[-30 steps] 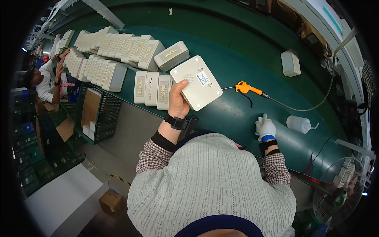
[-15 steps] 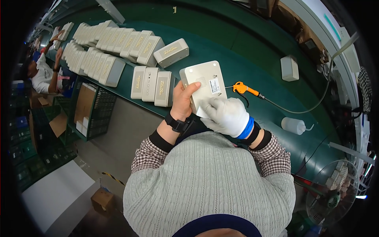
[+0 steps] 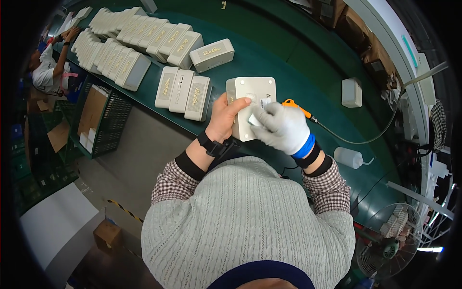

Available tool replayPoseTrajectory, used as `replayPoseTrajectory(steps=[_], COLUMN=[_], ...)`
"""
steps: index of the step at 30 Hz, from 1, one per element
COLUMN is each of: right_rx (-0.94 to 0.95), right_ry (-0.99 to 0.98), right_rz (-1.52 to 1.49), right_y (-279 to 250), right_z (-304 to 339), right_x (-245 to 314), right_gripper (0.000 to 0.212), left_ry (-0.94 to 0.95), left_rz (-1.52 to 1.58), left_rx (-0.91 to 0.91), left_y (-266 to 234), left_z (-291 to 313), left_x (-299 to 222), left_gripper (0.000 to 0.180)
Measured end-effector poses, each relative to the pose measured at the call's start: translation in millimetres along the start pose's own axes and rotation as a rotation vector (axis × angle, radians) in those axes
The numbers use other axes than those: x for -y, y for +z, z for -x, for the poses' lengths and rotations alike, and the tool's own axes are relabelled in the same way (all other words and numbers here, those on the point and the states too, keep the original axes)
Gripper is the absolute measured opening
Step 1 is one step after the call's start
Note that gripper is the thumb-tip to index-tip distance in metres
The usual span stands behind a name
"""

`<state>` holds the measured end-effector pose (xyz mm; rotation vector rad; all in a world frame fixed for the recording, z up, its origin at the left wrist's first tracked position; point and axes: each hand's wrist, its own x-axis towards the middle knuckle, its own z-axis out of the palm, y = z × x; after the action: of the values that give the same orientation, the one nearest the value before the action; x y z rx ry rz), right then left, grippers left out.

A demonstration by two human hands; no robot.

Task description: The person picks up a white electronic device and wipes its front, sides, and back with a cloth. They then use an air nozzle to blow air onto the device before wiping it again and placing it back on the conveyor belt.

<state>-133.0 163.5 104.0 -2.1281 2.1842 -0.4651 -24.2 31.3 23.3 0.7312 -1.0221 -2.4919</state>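
A cream plastic box-shaped device (image 3: 259,87) is held up in front of me, its flat face showing round feet, a patch of small holes and a white label. My left hand (image 3: 223,116), bare, grips its left edge with the thumb pressed on that face. My right hand (image 3: 285,129), in a white glove, is closed at the lower right of the device. Between its fingertips is a small pale piece (image 3: 253,119), perhaps a folded wipe, against or very near the surface. The glove hides part of the label and the device's lower right.
Cream devices (image 3: 180,48) stand in rows at the far left; a group of them (image 3: 196,98) is nearer. An orange air gun (image 3: 297,107) lies behind my glove, and a squeeze bottle (image 3: 348,157) is at right. A co-worker (image 3: 50,70) reaches over the table's far left end.
The device has turned to stand more upright in my left hand. My right hand has shifted slightly right and up, with the pale piece now higher on the device. The whole view has shifted a little.
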Motion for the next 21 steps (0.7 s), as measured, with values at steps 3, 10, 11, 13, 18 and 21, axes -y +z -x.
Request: replayPoseTrajectory(steps=[3,10,11,13,18,21], right_rx=[0.032,0.002,0.050,0.149,0.026,0.058], right_ry=[-0.008,0.046,-0.012,-0.129,-0.009,-0.098], right_rz=[-0.005,-0.066,-0.056,-0.038,-0.099,-0.088], right_y=[1.4,-1.2,-0.4,1.3,1.3,2.8], right_z=[-1.7,-5.1,-4.1,-1.3,-6.6,-3.5], right_x=[6.4,-4.4,5.9,23.2,0.7,15.5], right_gripper=[0.030,0.029,0.029,0.027,0.026,0.024], left_ry=[-0.025,-0.074,-0.082,-0.091,-0.106,-0.107], left_rz=[0.006,0.044,0.039,0.037,0.024,0.029], left_rx=[0.018,0.021,0.026,0.028,0.044,0.052], left_y=[-0.6,-3.1,-2.0,-3.1,-7.0,-8.1], left_z=[1.7,6.9,6.5,6.9,8.4,4.4], left_x=[5.9,6.6,6.5,6.7,7.1,8.9], left_gripper=[0.043,0.042,0.042,0.042,0.043,0.041])
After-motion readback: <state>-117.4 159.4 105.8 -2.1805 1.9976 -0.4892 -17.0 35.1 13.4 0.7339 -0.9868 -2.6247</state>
